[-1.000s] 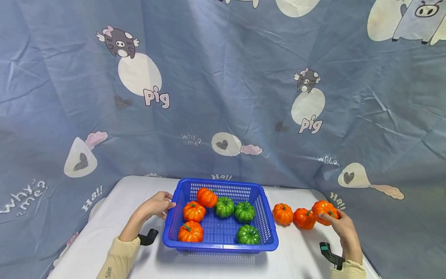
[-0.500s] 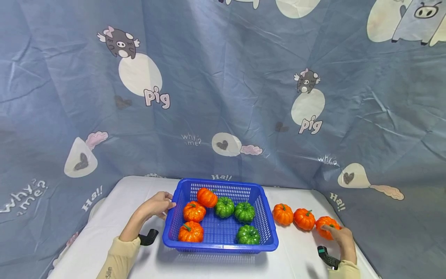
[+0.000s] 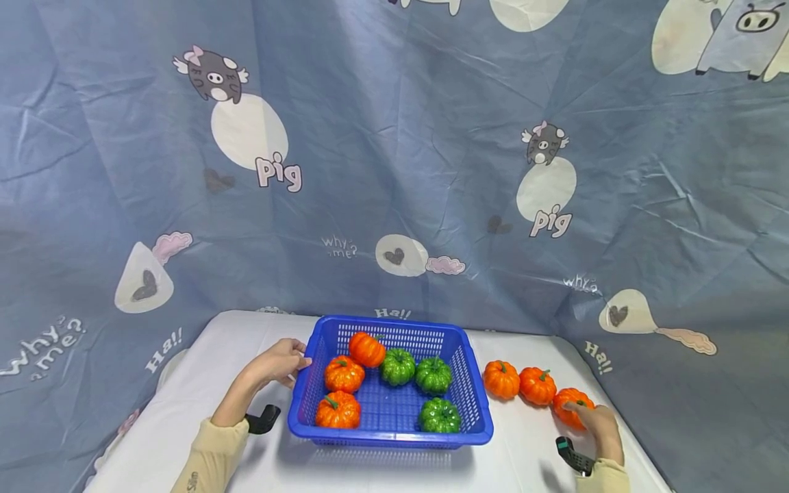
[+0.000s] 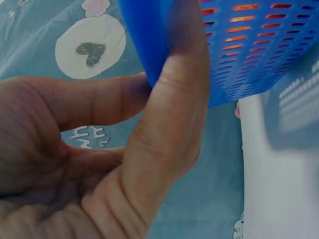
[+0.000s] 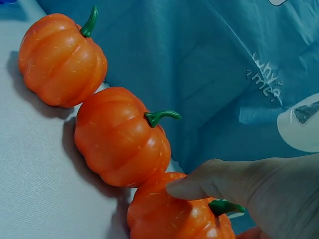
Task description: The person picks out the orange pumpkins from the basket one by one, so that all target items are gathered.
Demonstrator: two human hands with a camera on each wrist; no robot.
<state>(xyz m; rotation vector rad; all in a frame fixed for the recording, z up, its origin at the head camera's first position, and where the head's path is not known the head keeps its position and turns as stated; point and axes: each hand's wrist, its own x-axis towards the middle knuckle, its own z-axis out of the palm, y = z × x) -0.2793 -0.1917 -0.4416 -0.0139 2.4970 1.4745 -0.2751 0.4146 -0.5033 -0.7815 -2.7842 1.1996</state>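
Observation:
My left hand (image 3: 280, 361) pinches the left rim of a blue plastic basket (image 3: 394, 436) between thumb and fingers, as the left wrist view also shows. Over on the right, my right hand (image 3: 600, 419) holds an orange pumpkin (image 3: 570, 404) that sits on the white table; in the right wrist view the thumb (image 5: 199, 184) lies across its top, while the other fingers are mostly hidden. Two more orange pumpkins, a middle one (image 5: 122, 137) and a farther one (image 5: 62, 59), stand in a row with it, close together beside the basket.
Inside the basket, three orange pumpkins (image 3: 337, 409) lie along the left side and three green pumpkins (image 3: 440, 415) in the middle and right. A blue-grey printed cloth (image 3: 394, 171) hangs behind the white table (image 3: 518, 452).
My right hand has lowered the orange pumpkin to the table and shifted it slightly left, up beside the middle pumpkin. My left hand and the basket have stayed put.

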